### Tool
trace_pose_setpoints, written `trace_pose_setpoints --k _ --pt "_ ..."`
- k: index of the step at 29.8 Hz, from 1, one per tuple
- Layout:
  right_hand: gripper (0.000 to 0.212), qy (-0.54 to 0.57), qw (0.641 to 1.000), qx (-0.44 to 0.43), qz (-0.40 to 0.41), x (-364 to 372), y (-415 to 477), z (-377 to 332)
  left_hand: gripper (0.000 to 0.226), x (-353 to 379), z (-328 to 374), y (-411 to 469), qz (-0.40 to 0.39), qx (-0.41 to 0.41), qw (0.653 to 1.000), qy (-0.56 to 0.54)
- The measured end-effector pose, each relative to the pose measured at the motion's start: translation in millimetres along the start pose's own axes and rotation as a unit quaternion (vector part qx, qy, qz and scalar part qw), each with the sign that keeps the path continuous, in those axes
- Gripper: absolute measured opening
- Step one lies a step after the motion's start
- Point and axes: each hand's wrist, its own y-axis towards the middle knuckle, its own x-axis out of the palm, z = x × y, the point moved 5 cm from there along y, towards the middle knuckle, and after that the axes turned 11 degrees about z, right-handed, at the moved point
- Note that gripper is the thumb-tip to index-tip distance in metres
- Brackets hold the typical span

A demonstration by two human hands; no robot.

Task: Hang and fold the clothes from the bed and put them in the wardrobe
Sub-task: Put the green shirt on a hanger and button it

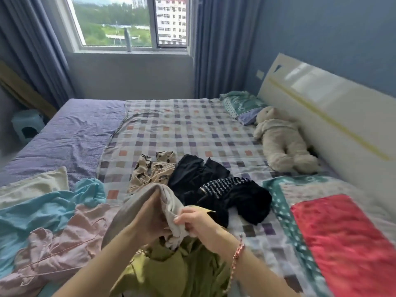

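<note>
Right hand [196, 219] pinches the bunched pale edge of the grey garment [132, 209], fingers curled tight. Left hand [150, 219] is pushed up into the cloth with its fingertips hidden, so its grip is unreadable. Garment is held up over the near edge of the bed [192, 125], just above an olive-green garment [171, 273]. Black clothes [214, 189] lie beyond, rightward. Long axis runs from the peak over the left fingertips down along the left forearm. Judgement: the left hand sits deeper, so opening out likely starts there.

We see a blue wall [332, 28] behind a glossy white headboard [321, 99], daylight coming through a window [120, 22] flanked by blue-grey curtains [218, 46], trees [111, 16] and tower blocks [171, 20] outside, and a pale green stool [26, 125] beside the bed [70, 133]
</note>
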Motion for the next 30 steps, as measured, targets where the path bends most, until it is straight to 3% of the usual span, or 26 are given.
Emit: trace_pose_setpoints --k 2,4,8,11,13,14,17,19,20,23,25,27,30 --pt "0.035 -0.012 1.0 0.006 0.025 -19 -21 9 0.028 28 -5 -8 0.033 0.049 0.996 0.073" --pt "0.029 -0.018 0.999 0.006 0.047 -35 -42 13 0.018 56 -13 -18 0.063 0.09 0.984 0.138" --pt "0.022 0.019 0.994 -0.021 0.102 -56 -71 6 0.035 101 3 -47 0.065 0.206 0.956 0.201" --pt "0.013 0.083 0.978 -0.044 0.184 -70 -85 -10 0.035 117 40 -79 0.066 0.277 0.94 0.187" --pt "0.008 0.057 0.967 -0.082 0.236 -71 -93 -26 0.034 118 70 -109 0.054 0.338 0.92 0.192" --pt "0.014 0.033 0.962 -0.104 0.249 -76 -95 -31 0.033 127 79 -117 0.041 0.362 0.912 0.188" --pt "0.07 -0.03 0.961 -0.155 0.227 -42 -88 -58 0.029 125 116 -160 0.043 0.443 0.874 0.195" --pt "0.092 -0.113 0.927 -0.185 0.306 -34 -77 -71 0.024 137 124 -183 0.022 0.474 0.855 0.208" --pt "0.088 -0.165 0.902 -0.207 0.342 -26 -70 -80 0.022 136 130 -196 0.025 0.496 0.843 0.208" --pt "0.041 -0.229 0.842 -0.276 0.402 -10 -56 -110 0.02 114 160 -232 0.08 0.555 0.804 0.199" --pt "0.012 -0.227 0.844 -0.257 0.412 -20 -50 -126 0.015 92 187 -248 0.137 0.61 0.75 0.216" --pt "0.013 -0.253 0.837 -0.256 0.411 -24 -44 -141 0.011 56 213 -263 0.21 0.672 0.662 0.259" --pt "0.015 -0.278 0.821 -0.305 0.395 -15 -35 -158 0.02 5 234 -270 0.404 0.684 0.499 0.347"
